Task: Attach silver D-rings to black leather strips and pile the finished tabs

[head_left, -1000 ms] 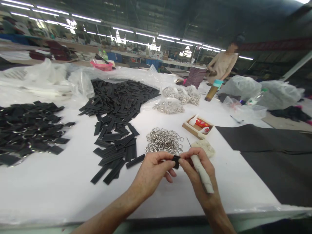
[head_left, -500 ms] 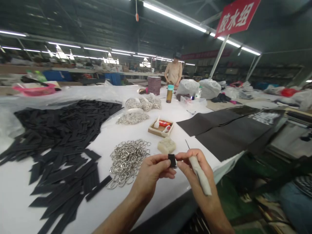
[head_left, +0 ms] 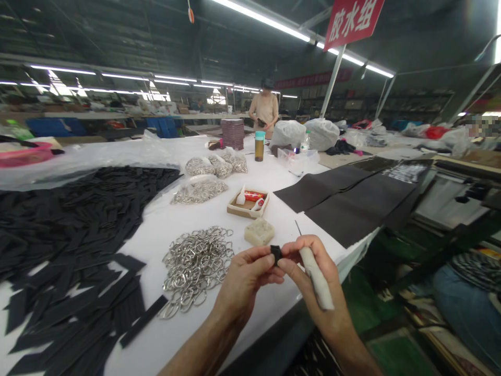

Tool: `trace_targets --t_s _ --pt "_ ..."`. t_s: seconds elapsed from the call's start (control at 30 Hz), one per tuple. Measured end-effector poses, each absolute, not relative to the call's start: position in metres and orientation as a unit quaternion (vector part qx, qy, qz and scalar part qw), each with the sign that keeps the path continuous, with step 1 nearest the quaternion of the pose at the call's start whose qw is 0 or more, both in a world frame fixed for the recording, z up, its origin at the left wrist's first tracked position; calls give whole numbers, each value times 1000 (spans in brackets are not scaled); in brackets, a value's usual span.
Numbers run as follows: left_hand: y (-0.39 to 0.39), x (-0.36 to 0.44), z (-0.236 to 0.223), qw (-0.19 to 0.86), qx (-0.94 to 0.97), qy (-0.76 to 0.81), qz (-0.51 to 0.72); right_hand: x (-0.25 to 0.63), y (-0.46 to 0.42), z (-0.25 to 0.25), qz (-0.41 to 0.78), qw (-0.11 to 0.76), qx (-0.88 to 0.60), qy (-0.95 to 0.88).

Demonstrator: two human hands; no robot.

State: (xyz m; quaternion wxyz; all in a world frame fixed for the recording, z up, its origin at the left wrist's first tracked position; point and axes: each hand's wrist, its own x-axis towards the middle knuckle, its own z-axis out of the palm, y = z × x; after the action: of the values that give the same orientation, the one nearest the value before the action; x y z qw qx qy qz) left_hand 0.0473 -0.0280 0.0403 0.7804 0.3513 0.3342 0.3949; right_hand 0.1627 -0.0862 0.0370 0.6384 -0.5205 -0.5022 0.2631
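Note:
A small folded black strip (head_left: 276,255) is pinched between the fingertips of my left hand (head_left: 245,274), in front of me above the table edge. My right hand (head_left: 303,275) grips the strip's right side with thumb and forefinger. Lying across that same hand is an awl (head_left: 318,282) with a pale wrapped handle, its thin metal point aimed up and away. Left of my hands is a heap of silver metal rings (head_left: 198,263). A yellowish, wax-like block (head_left: 259,231) sits just beyond my fingers. Whether a ring is inside the fold is hidden.
Many black strips (head_left: 86,224) spread over the table's left side. Beyond the block stands a shallow box (head_left: 240,210) with tubes. Bagged rings (head_left: 201,189) and a bottle (head_left: 259,146) are farther back. Dark sheets (head_left: 352,203) lie right. A person (head_left: 265,109) stands across the table.
My view has swung slightly right, so the table's things sit farther left. The black strip has tilted between my fingers and shows less of its face. Both hands keep their hold.

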Motion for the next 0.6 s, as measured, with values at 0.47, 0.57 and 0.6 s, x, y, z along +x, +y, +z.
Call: trace_targets --t_s 0.47,0.57,0.6 --pt "-29 42 38 700 487 333 402 164 -84 31 329 661 -497 -457" --pt "-31 43 39 687 500 342 401 163 -85 32 324 652 -505 -463" --pt "-32 43 39 683 502 345 404 162 -85 33 319 650 -510 -464"
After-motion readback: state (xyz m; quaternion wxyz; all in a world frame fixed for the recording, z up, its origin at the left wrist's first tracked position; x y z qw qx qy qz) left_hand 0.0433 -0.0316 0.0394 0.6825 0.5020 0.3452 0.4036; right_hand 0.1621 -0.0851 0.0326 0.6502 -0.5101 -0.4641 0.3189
